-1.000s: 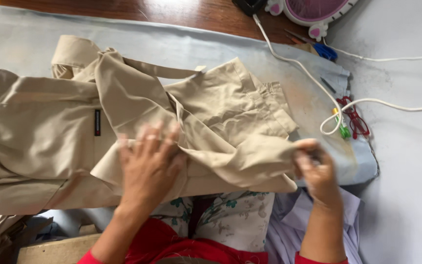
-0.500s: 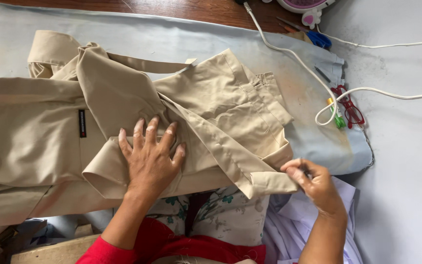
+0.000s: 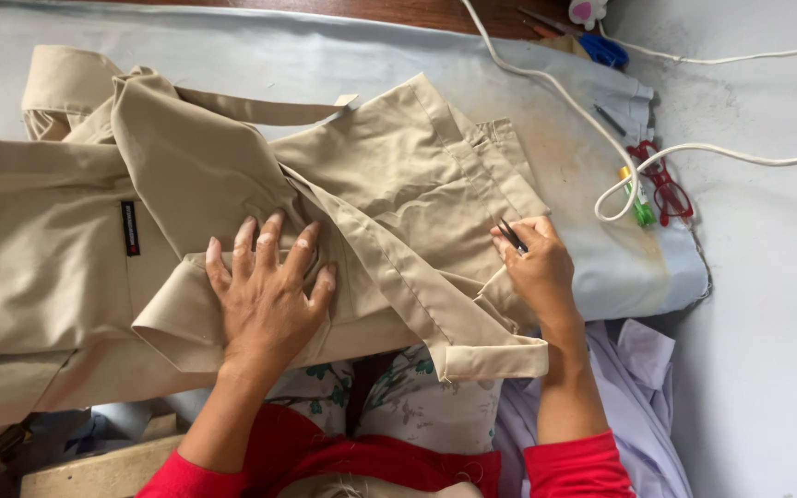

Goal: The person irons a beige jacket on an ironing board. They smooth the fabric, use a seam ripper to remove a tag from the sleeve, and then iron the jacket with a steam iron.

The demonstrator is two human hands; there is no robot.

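Head view: khaki garment [image 3: 389, 194] lies spread on a pale blue padded board [image 3: 546, 101], w/ folds and a long strap [image 3: 260, 109] running across the top. Black label tag [image 3: 130, 228] on the left panel.

Left hand [image 3: 269, 295] flat on the cloth, palm down, fingers [image 3: 274, 242] spread apart, pressing a folded flap near the garment's middle. Not gripping anything.

Right hand [image 3: 535, 267] at the garment's right edge, just beside the waistband area. Fingers pinched together on a small dark tool [image 3: 511, 234], looks like snips or tweezers, can't tell which. Tip sits against the fabric edge.

Hemmed cuff end [image 3: 495, 358] hangs off the board's near edge, between the 2 forearms. Red sleeves on both arms.

Right side of board: white cord [image 3: 546, 78] loops across, red-handled scissors [image 3: 664, 189] and a green marker-like item [image 3: 640, 210] lie near the loop, well apart from the hands. Blue object [image 3: 603, 48] near the top edge. Pale lilac cloth [image 3: 634, 387] bunched below the board on the right. Floral fabric [image 3: 408, 397] under the garment's near edge.
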